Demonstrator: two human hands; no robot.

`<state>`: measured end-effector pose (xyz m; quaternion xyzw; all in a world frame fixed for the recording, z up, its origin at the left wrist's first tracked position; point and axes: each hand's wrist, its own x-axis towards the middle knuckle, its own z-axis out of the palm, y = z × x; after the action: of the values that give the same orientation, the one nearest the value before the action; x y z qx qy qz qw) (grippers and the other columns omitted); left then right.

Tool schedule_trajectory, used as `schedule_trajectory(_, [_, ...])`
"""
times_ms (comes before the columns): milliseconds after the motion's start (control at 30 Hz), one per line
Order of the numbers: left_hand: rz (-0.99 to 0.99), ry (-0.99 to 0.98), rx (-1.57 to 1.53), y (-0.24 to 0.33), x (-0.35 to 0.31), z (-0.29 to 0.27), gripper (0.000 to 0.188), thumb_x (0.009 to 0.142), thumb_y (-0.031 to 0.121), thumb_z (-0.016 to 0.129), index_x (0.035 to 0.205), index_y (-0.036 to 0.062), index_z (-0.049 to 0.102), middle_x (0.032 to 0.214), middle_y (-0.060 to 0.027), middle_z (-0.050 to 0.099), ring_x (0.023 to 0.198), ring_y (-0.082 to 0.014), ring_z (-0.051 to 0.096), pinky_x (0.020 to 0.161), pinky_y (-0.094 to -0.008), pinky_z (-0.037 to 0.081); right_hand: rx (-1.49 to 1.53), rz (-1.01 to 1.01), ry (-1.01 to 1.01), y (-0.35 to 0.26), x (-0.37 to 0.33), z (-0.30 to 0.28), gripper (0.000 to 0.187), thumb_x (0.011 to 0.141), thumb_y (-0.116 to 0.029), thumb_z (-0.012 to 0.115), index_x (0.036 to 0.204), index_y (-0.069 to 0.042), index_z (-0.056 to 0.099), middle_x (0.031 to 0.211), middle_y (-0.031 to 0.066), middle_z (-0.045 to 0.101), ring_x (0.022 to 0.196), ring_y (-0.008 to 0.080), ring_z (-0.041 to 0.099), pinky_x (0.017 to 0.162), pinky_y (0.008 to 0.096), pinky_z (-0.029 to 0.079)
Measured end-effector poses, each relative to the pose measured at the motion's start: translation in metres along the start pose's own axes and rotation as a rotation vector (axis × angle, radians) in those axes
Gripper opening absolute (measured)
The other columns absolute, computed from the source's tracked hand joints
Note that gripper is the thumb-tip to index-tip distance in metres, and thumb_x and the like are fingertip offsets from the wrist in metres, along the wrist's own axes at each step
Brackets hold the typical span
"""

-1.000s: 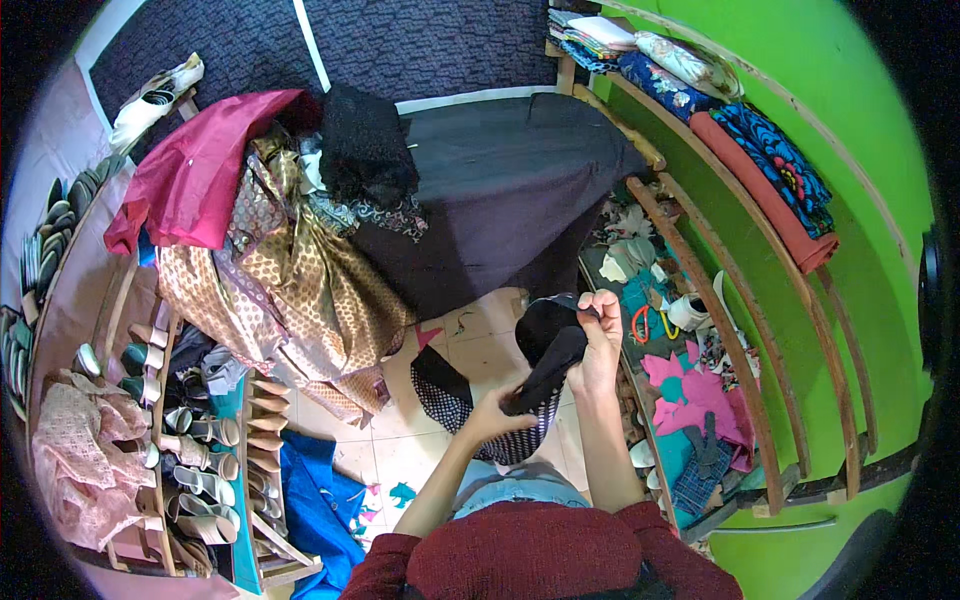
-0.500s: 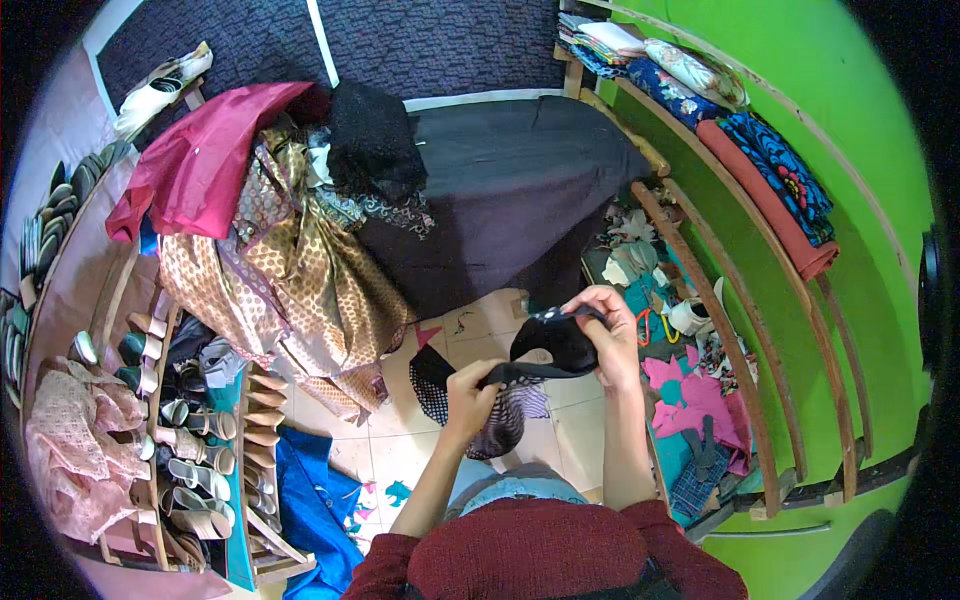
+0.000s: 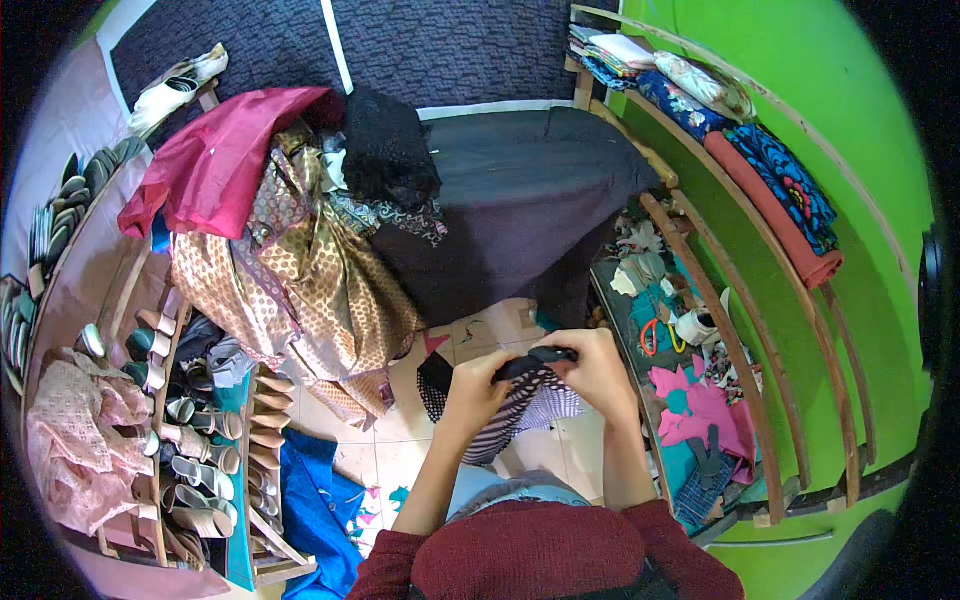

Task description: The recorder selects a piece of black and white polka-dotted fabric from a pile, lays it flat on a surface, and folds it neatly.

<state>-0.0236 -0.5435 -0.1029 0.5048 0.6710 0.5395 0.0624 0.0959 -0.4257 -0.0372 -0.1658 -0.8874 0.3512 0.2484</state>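
Note:
In front of my body I hold a black-and-white patterned garment (image 3: 512, 418) by its thick black band (image 3: 525, 364). My left hand (image 3: 478, 392) is closed round the band's left end. My right hand (image 3: 598, 368) pinches the other end, its fingers curled over the black cloth. Between and below my hands hang striped and dotted folds. The fingertips of both hands are partly hidden by the band and by the hands themselves.
Gold and maroon cloth (image 3: 300, 270) is heaped left of a dark-covered table (image 3: 520, 160). Racks of shoes (image 3: 205, 470) stand at the left, with blue cloth (image 3: 318, 500) on the floor. Wooden slatted shelving (image 3: 715, 310) with folded fabrics and a pink cutout (image 3: 700, 410) lines the right.
My hands have drawn closer together, the right one moving down and inward. The black band, looped open before, is now gathered, and striped cloth hangs under it.

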Motion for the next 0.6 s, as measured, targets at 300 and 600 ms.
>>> schedule_trajectory(300, [-0.086, -0.032, 0.274, -0.072, -0.011, 0.023, 0.028, 0.057, 0.01, 0.064, 0.084, 0.011, 0.066, 0.075, -0.0105, 0.064, 0.067, -0.0305, 0.054, 0.072, -0.0359, 0.038, 0.151, -0.07, 0.321, -0.018, -0.013, -0.037, 0.033, 0.058, 0.015, 0.057, 0.085, -0.001, 0.066, 0.08, 0.0096, 0.066, 0.072, 0.0148, 0.063, 0.064, 0.0244, 0.046])
schedule_trajectory(600, [-0.261, 0.163, 0.141, -0.094, -0.015, -0.017, 0.029, 0.055, 0.001, 0.064, 0.084, 0.003, 0.066, 0.069, -0.0152, 0.063, 0.064, -0.0251, 0.062, 0.061, -0.0314, 0.045, 0.004, 0.061, 0.838, 0.033, -0.029, -0.082, 0.02, 0.072, 0.008, 0.057, 0.09, 0.002, 0.064, 0.082, 0.0052, 0.062, 0.078, 0.0106, 0.057, 0.073, 0.023, 0.043])
